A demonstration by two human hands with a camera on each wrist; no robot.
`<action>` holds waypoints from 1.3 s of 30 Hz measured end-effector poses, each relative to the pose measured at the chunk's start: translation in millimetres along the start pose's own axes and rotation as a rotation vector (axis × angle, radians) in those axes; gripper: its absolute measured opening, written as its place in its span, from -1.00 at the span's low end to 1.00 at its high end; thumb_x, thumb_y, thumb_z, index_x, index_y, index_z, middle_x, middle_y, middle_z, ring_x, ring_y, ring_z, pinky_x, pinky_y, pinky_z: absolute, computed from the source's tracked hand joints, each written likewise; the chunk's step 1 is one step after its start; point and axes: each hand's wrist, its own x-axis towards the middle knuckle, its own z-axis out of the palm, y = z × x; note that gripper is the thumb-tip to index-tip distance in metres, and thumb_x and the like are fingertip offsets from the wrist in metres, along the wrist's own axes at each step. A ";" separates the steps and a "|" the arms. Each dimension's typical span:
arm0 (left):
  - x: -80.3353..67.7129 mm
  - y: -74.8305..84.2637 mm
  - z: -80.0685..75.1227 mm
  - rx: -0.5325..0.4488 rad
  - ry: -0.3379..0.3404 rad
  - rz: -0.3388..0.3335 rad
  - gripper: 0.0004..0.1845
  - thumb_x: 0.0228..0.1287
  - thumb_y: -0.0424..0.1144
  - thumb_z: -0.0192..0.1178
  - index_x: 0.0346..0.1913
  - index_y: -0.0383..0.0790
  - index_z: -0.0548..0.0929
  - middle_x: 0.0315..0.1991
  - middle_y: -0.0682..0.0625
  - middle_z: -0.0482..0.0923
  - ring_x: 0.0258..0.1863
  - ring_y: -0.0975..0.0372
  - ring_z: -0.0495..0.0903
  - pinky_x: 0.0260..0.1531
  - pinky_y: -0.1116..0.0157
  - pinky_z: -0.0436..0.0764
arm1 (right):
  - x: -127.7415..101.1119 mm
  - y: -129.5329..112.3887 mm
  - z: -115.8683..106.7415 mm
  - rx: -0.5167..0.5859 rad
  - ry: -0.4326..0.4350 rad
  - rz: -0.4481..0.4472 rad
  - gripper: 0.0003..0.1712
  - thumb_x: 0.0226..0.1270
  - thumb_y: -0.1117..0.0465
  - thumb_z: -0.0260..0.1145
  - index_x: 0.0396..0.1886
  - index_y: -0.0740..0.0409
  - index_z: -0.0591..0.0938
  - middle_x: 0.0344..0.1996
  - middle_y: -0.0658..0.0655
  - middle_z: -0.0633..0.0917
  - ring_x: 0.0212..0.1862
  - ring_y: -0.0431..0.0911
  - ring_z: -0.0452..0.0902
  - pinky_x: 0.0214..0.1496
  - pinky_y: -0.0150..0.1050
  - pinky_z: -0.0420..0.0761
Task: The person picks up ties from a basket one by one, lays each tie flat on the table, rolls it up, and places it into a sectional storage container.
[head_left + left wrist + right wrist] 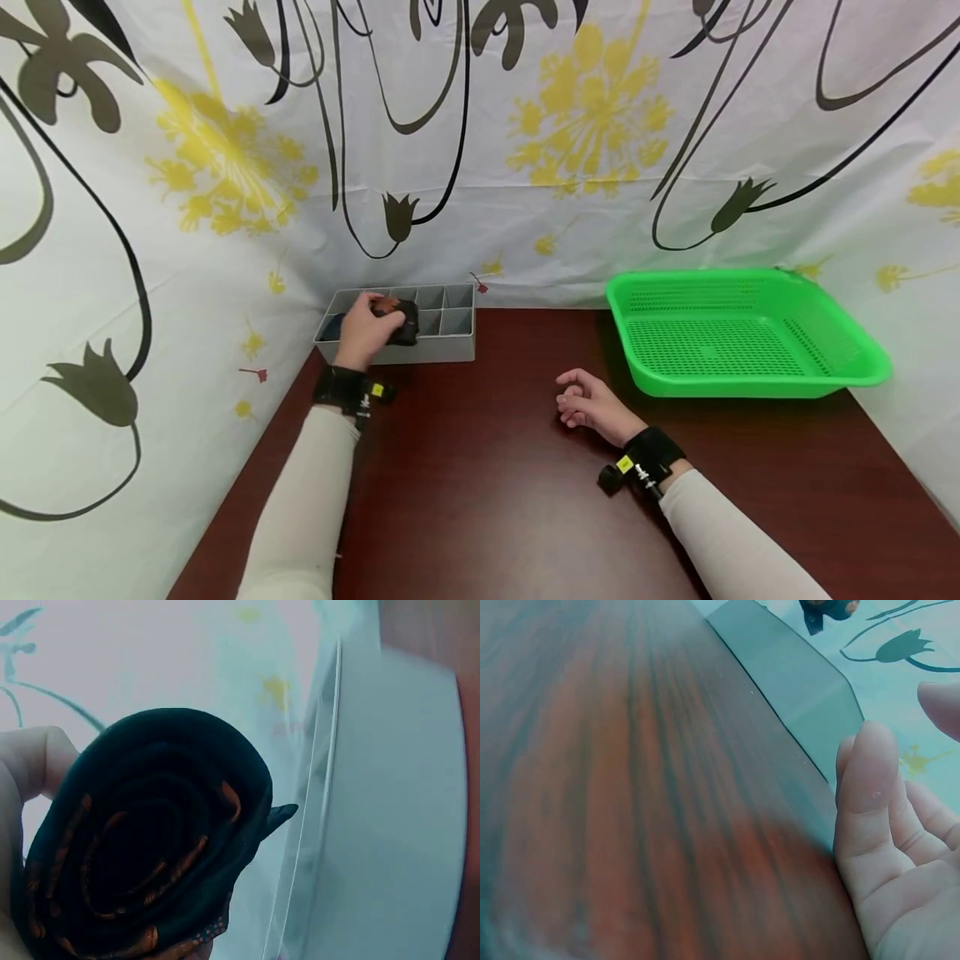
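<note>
My left hand [363,333] grips a rolled-up necktie [406,323], dark with orange patterning, over the grey divided organizer box [400,352]. In the left wrist view the coiled layers of the necktie [150,825] face the camera, and a narrow tip sticks out toward the box's rim. Another dark blue item [330,327] lies in the leftmost part of the box, partly behind my hand. My right hand [596,407] is over the table in front of the green basket, fingers loosely bent and holding nothing.
A green plastic basket [750,387] with perforated sides stands at the back right of the dark red-brown table [480,483]. Behind and along the sides hangs a white cloth [525,225] with flower prints. Several compartments at the box's right side show bare grey walls.
</note>
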 end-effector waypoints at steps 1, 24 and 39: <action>6.6 -0.5 -4.3 0.012 -0.008 -0.001 -0.32 0.26 -0.06 0.19 0.43 -0.20 0.42 0.30 -0.24 0.52 0.10 -0.08 0.45 0.07 0.05 0.45 | -1.4 -0.7 -1.1 -0.008 0.001 -0.001 -0.43 0.59 0.29 0.26 0.38 0.45 0.24 -0.32 0.00 0.63 -0.29 -0.14 0.69 -0.24 -0.30 0.71; 61.7 -8.1 20.8 0.560 -0.054 0.047 -0.38 0.20 0.00 0.29 0.20 -0.40 0.58 -0.07 -0.33 0.70 -0.04 -0.19 0.70 0.01 -0.09 0.70 | -2.2 -3.0 -3.7 -0.089 -0.001 0.007 -0.66 0.51 0.35 0.30 0.09 0.49 0.43 -0.36 0.00 0.65 -0.34 -0.17 0.67 -0.23 -0.30 0.72; 66.2 1.8 33.4 0.798 -0.107 -0.078 -0.63 0.30 -0.09 0.24 -0.16 -0.37 0.81 -0.03 -0.40 0.71 0.00 -0.21 0.65 -0.08 -0.14 0.69 | 4.6 0.5 3.8 -0.080 -0.004 0.010 -0.65 0.45 0.39 0.34 0.07 0.51 0.45 -0.37 0.03 0.67 -0.36 -0.17 0.67 -0.25 -0.30 0.73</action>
